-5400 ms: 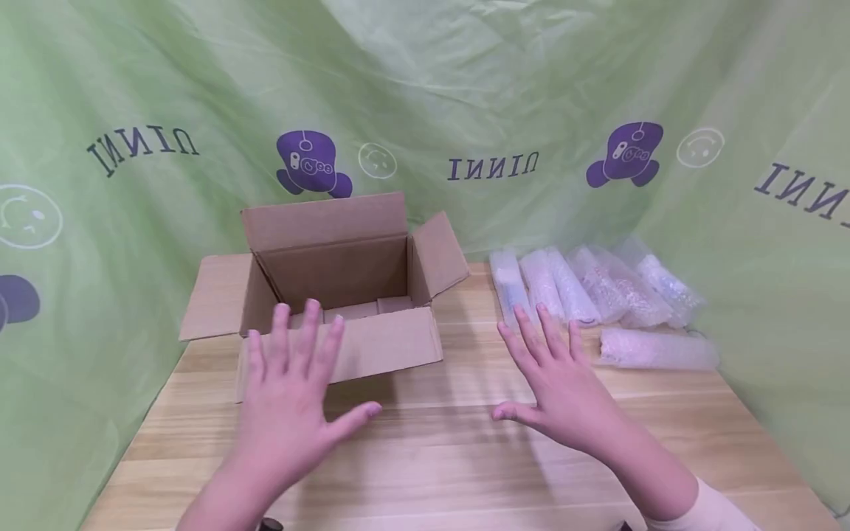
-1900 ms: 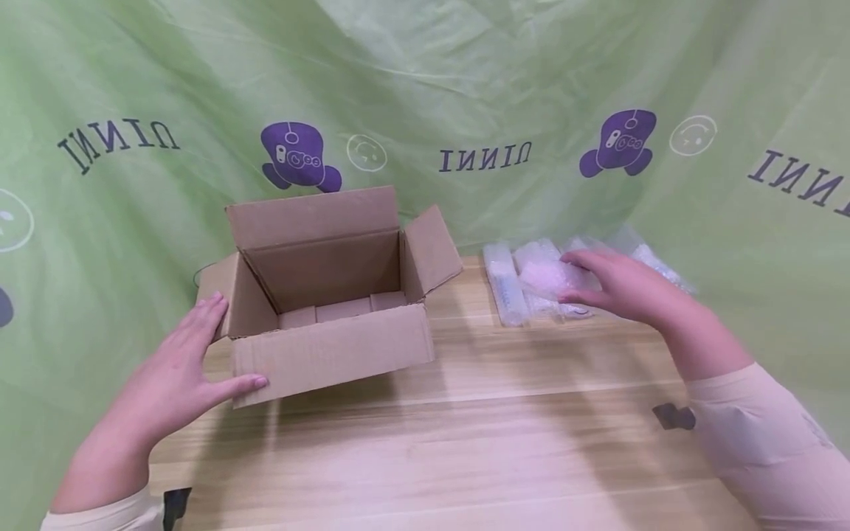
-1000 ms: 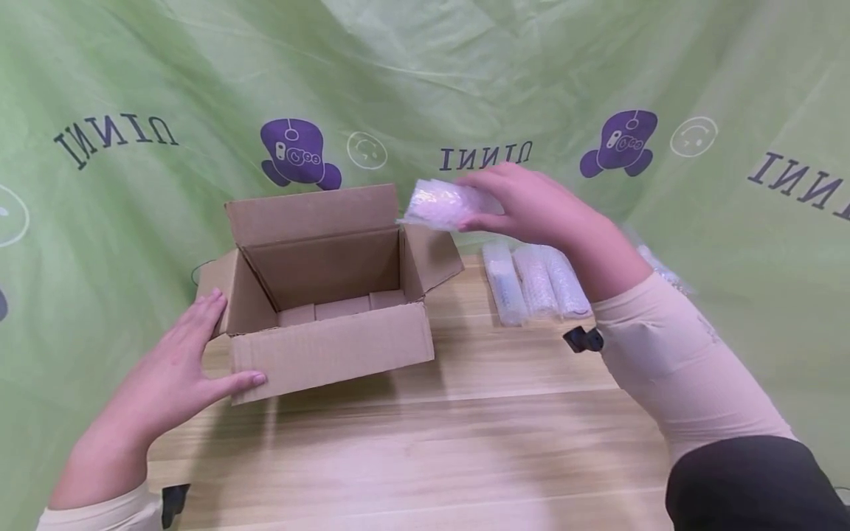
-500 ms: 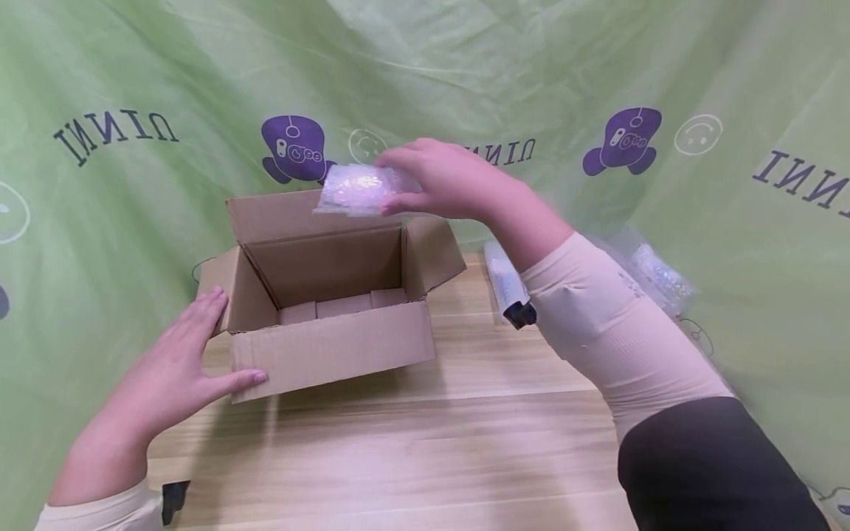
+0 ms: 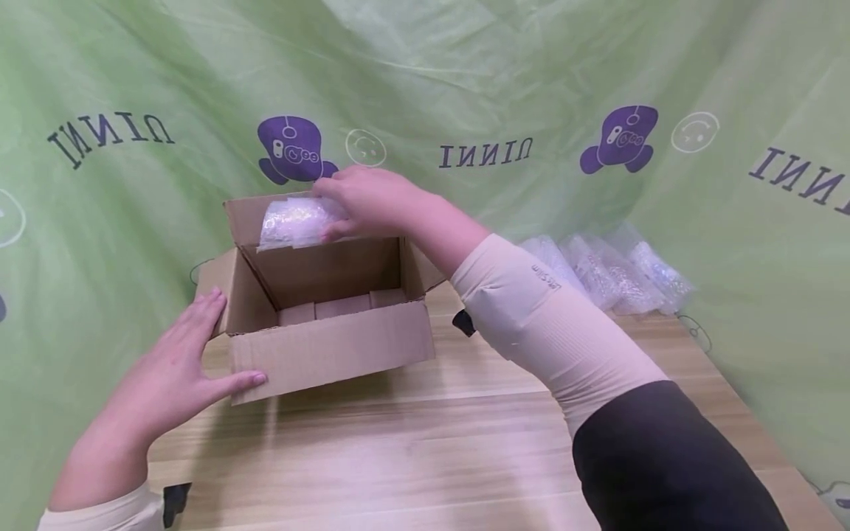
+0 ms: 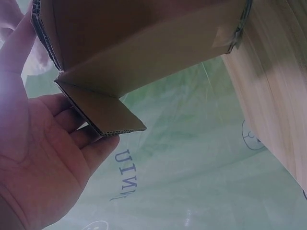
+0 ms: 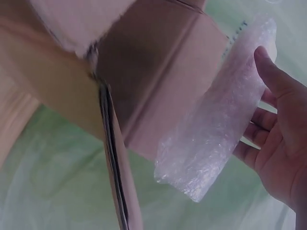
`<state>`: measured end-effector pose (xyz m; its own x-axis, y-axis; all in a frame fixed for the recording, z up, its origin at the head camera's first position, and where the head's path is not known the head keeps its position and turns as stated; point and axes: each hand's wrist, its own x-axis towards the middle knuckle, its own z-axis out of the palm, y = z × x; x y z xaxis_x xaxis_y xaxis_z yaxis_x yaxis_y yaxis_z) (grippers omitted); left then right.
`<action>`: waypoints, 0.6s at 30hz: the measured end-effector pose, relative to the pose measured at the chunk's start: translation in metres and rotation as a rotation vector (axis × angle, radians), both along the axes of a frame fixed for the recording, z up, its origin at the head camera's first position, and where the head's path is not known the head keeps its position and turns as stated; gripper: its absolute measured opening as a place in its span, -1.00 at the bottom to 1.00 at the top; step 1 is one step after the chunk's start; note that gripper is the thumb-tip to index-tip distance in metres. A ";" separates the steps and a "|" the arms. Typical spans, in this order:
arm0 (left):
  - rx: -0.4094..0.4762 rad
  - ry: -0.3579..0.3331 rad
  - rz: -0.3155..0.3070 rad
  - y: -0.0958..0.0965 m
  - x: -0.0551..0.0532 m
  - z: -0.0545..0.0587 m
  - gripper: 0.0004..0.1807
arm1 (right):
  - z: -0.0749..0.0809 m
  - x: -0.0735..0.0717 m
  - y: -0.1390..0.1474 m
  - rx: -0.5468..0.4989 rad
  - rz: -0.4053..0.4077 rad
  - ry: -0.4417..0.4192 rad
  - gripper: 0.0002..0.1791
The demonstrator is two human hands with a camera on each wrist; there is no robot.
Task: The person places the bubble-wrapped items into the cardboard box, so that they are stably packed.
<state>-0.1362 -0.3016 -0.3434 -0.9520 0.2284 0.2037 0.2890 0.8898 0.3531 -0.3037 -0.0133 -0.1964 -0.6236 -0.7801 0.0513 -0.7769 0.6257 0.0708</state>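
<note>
An open cardboard box point(image 5: 332, 358) stands at the left of the table, flaps folded outward, with bare cardboard visible on its floor. My left hand point(image 5: 159, 383) rests at its front left corner, fingers extended along the left flap and thumb on the front flap. In the left wrist view the fingers point(image 6: 100, 152) lie partly behind that flap. My right hand point(image 5: 375, 199) grips a bubble-wrapped package point(image 5: 292, 221) above the box opening, in front of the back flap. Seen from the right wrist, the package point(image 7: 216, 120) is a long roll between thumb and fingers; its contents are blurred by the wrap.
Several more bubble-wrapped packages point(image 5: 611, 276) lie at the back right, some hidden behind my right sleeve point(image 5: 531, 317). A green printed cloth point(image 5: 412, 81) hangs close behind the wooden table point(image 5: 398, 457). A thin cable point(image 5: 693, 332) shows at the table's right edge.
Both hands were spread over the table at first. The left moved to the box corner; the right picked up a bubble-wrapped package, carried it left and lowered it slightly over the box.
</note>
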 end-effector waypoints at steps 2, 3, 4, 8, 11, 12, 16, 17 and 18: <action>0.000 -0.002 -0.002 0.000 0.000 0.000 0.33 | -0.005 -0.001 -0.007 0.030 -0.015 0.003 -0.24; 0.000 -0.001 -0.003 0.000 0.000 0.000 0.33 | -0.008 -0.001 -0.010 0.040 -0.020 0.006 -0.24; 0.000 -0.001 -0.004 0.000 0.000 0.000 0.33 | -0.010 -0.001 -0.013 0.046 -0.020 0.006 -0.26; 0.003 0.003 -0.008 0.001 0.000 0.000 0.33 | -0.023 -0.005 -0.021 0.057 -0.022 0.002 -0.33; 0.003 -0.001 -0.005 0.001 0.000 0.001 0.33 | -0.032 -0.009 -0.026 0.080 -0.037 -0.009 -0.32; 0.002 -0.004 -0.003 0.001 0.000 0.001 0.33 | -0.035 -0.010 -0.028 0.089 -0.045 -0.013 -0.30; -0.002 -0.008 0.001 0.001 0.001 0.001 0.33 | -0.046 -0.013 -0.034 0.120 -0.067 -0.020 -0.26; -0.003 -0.007 0.002 0.001 0.002 0.001 0.33 | -0.048 -0.013 -0.035 0.120 -0.065 -0.020 -0.27; -0.004 -0.006 0.003 0.001 0.002 0.001 0.33 | -0.051 -0.014 -0.036 0.119 -0.061 -0.019 -0.28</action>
